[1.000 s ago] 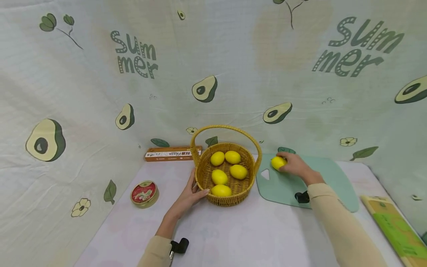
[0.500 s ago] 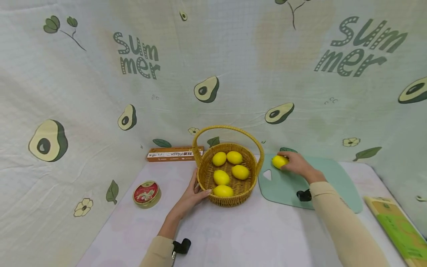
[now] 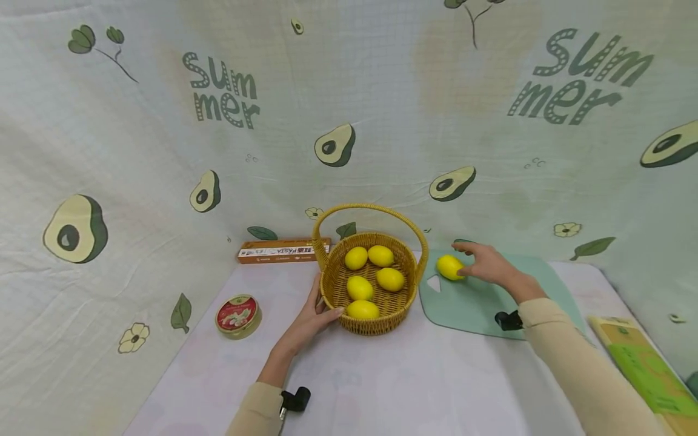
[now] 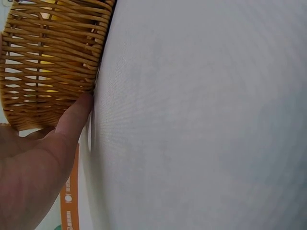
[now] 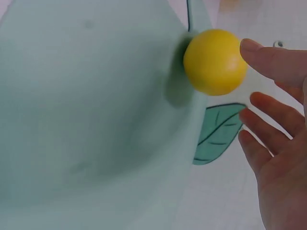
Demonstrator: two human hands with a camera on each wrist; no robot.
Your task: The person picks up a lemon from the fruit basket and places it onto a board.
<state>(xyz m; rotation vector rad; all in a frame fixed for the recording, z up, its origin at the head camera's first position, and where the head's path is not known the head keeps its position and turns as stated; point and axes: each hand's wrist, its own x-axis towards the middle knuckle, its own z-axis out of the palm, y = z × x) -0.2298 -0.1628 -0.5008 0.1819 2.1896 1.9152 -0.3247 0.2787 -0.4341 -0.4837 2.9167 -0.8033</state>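
A yellow lemon (image 3: 449, 267) lies on the pale green cutting board (image 3: 480, 312), near its far left corner. Just to its right is my right hand (image 3: 485, 264), fingers spread and loosely bent around no object. The right wrist view has the thumb close beside the lemon (image 5: 215, 62) and the other fingers apart from it. My left hand (image 3: 311, 321) holds the lower left side of a wicker basket (image 3: 376, 327), its thumb at the near rim. Several lemons (image 3: 360, 288) lie inside the basket, whose tall handle stands upright.
A brown pasta box (image 3: 278, 251) lies behind the basket to the left. Nearer stands a round red-topped tin (image 3: 237, 316). At the right edge is a green and yellow packet (image 3: 643, 363). A printed cloth (image 3: 382, 91) hangs behind the table.
My right hand has let go of the lemon on the board and drawn slightly right, its fingers opening. My left hand keeps its hold on the basket.
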